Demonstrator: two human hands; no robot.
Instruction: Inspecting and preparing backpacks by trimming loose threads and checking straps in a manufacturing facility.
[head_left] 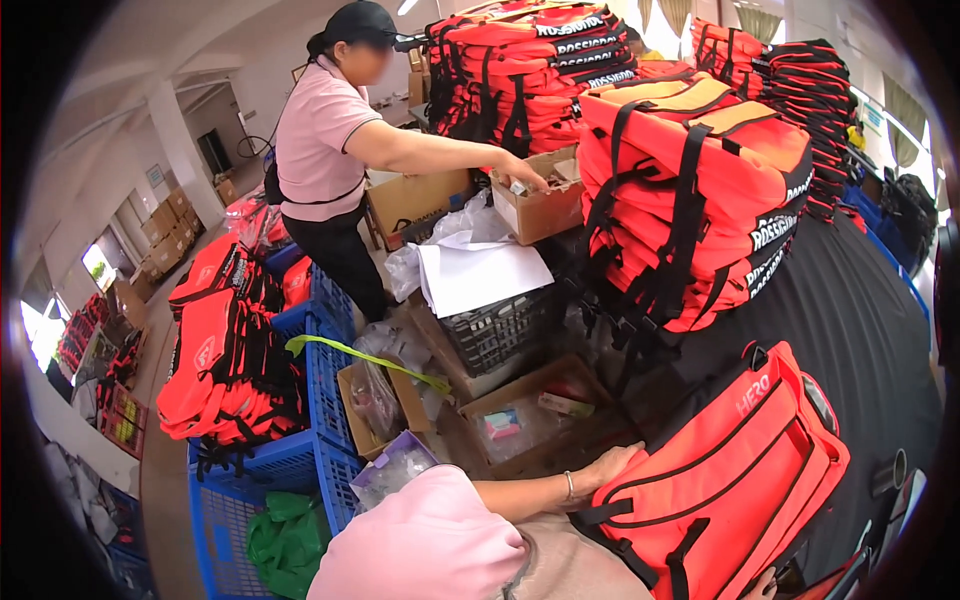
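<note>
Backpack (730,470), orange with black straps, lies lower right on a black table (850,310) in a crowded storeroom; left hand (608,467) rests flat, fingers open, on it; right hand (762,585) barely shows, grip unclear.

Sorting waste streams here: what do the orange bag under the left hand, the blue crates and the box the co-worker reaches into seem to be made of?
The orange bag looks like woven synthetic fabric, matte, with black webbing straps and stitched seams. The blue crates seem moulded plastic: rigid lattice walls with a slight sheen. The box looks like plain brown corrugated cardboard with dull folded flaps. The left hand rests on the bag.
</note>
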